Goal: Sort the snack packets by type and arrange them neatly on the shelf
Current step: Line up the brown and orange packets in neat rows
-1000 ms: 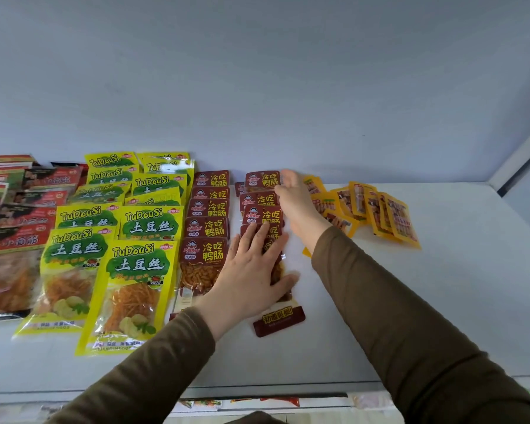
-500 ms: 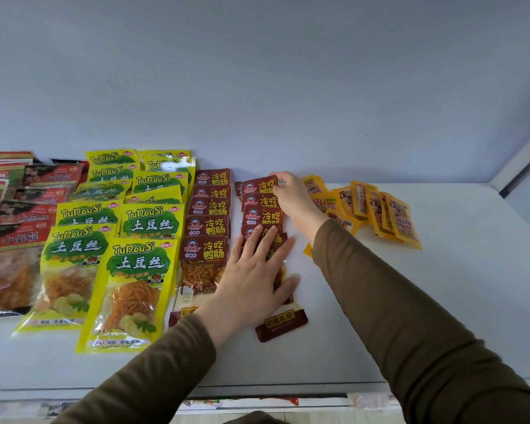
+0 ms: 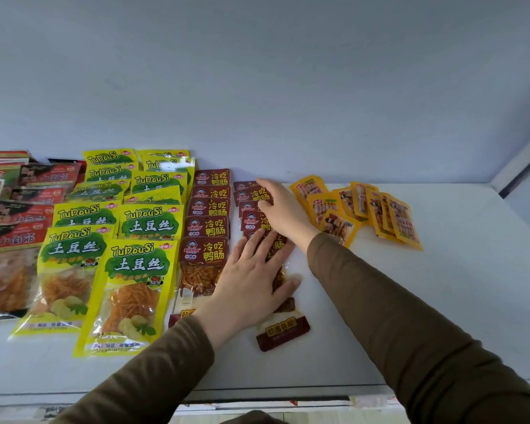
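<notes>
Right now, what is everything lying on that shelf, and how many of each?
TuDouSi packets: about ten, yellow and green, two overlapping rows left of centre.
Dark red packets: two overlapping rows, five in the left row, the right row partly hidden under the hands, centre.
Small orange packets: about eight, loosely fanned, right of centre.
Red packets: several, overlapping, far left, cut off by the frame.
Shelf: one, white, under everything.
Wall: pale blue, behind.
Left hand: flat on the right dark red row, near end.
Right hand: resting on that row's far end.
</notes>
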A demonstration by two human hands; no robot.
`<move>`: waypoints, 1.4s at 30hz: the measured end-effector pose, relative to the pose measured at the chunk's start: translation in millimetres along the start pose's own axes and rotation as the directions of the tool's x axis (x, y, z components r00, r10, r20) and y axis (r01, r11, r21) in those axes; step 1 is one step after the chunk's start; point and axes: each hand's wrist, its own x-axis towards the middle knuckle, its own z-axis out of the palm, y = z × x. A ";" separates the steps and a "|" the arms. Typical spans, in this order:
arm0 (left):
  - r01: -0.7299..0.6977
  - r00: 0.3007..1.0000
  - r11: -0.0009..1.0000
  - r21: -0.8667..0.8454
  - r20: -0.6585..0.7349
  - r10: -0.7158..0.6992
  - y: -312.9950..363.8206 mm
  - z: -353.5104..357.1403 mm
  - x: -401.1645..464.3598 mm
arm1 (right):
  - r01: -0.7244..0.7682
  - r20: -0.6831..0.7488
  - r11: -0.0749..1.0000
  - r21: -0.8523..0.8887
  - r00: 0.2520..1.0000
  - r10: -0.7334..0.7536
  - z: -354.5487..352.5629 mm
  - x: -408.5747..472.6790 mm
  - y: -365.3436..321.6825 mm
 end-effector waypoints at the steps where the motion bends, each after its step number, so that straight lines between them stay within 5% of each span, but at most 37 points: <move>1: 0.002 1.000 1.000 0.008 0.002 -0.002 -1.5 -1.2 0.2 | -0.014 -0.036 1.000 0.005 0.999 0.014 4.4 0.6 -3.4; 9: 0.008 0.999 0.998 0.067 0.033 -0.010 -22.2 -8.7 0.1 | -0.082 -0.113 0.997 0.011 0.990 0.083 22.8 9.3 -23.4; 14: -0.055 0.997 0.998 -0.018 0.056 0.056 -27.3 -12.2 -5.4 | -0.088 -0.048 0.979 0.186 0.994 0.098 7.8 4.4 -23.2; 18: 0.029 0.998 1.000 0.004 -0.060 -0.029 -38.5 -23.2 -21.3 | 0.035 -0.038 0.996 0.087 0.999 -0.031 -15.8 -9.5 -13.1; 21: 0.093 0.996 0.993 0.068 -0.010 -0.092 -41.0 -22.2 -37.8 | 0.158 0.169 0.985 -0.069 0.975 -0.145 -14.8 -21.6 -7.8; 23: 0.057 0.997 0.993 0.103 0.040 -0.061 -37.5 -16.7 -43.8 | 0.205 0.288 0.959 -0.196 0.947 -0.143 -7.9 -25.3 -3.1; 29: 0.032 0.996 0.997 0.069 0.084 -0.038 -35.9 -13.5 -37.3 | 0.194 0.313 0.930 -0.313 0.945 -0.091 -0.9 -26.2 -9.5; 33: 0.076 0.997 0.995 0.065 0.028 -0.078 -47.2 -20.6 -44.4 | 0.010 0.217 0.996 0.092 0.976 -0.030 -18.3 -34.2 -16.8; 36: 0.146 0.989 0.989 0.035 -0.038 -0.144 -55.4 -26.6 -60.0 | -0.175 0.090 0.885 0.432 0.985 0.150 -33.5 -49.7 -16.5; 42: 0.053 0.998 0.995 0.082 0.041 -0.056 -41.1 -16.0 -69.5 | -0.251 0.187 0.896 0.366 0.963 0.193 -15.1 -76.8 -21.8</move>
